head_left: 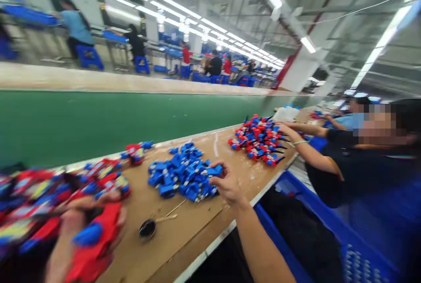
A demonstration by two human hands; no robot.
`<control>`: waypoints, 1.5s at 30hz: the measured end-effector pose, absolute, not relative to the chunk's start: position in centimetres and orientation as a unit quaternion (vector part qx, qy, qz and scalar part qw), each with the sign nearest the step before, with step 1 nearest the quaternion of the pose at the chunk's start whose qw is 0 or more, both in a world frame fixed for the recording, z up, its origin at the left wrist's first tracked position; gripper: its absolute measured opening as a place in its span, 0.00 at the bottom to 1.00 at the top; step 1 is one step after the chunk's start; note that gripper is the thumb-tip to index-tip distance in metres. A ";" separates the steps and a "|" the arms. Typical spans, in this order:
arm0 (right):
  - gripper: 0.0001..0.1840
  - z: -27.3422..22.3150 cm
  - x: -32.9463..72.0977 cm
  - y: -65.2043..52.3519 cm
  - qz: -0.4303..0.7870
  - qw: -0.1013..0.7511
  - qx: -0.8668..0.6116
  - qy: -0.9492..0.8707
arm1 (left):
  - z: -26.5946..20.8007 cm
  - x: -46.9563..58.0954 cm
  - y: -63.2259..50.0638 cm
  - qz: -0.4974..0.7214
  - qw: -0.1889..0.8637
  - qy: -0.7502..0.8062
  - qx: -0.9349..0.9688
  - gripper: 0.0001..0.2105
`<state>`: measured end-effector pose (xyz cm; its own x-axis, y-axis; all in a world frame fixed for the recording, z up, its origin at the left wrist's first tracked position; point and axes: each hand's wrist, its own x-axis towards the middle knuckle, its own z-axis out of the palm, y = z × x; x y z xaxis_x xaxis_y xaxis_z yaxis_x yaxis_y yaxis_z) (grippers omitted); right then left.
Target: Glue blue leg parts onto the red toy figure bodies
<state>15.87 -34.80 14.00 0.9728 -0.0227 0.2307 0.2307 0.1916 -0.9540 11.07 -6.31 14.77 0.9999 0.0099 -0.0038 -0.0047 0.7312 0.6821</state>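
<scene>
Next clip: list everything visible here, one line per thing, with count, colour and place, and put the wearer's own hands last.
blue parts: one loose pile, blue, middle of the bench.
red-and-blue toys: one pile, far end of the bench.
blurred toys: a heap, red, blue and yellow, near left.
dark dish: one, black, bench front, a thin stick beside it.
bench: one, brown.
conveyor belt: one, green, behind the bench.
crate: one, blue, below the bench edge.
co-worker's hand: one, at the far pile.
left hand: blurred, holding a red toy with a blue part.
right hand: fingers on the blue pile's edge.
</scene>
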 end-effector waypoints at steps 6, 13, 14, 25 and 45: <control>0.23 12.8 13.5 -32.2 -0.011 0.696 -0.688 -0.204 | 13.4 8.8 -5.3 0.110 0.902 0.037 0.416 0.17; 0.17 12.7 13.2 -29.0 0.043 0.545 -0.780 -0.305 | 11.5 6.5 -4.3 0.117 0.919 0.076 0.369 0.21; 0.17 12.8 13.4 -28.6 0.050 0.529 -0.787 -0.314 | 11.3 6.2 -4.2 0.114 0.920 0.070 0.367 0.22; 0.15 13.7 15.2 -24.8 0.063 0.353 -0.813 -0.459 | 9.2 5.3 -3.8 0.103 0.908 0.086 0.396 0.32; 0.18 13.8 14.1 -25.4 0.072 0.652 -0.719 -0.228 | 10.0 4.3 -3.1 0.118 0.946 0.130 0.274 0.30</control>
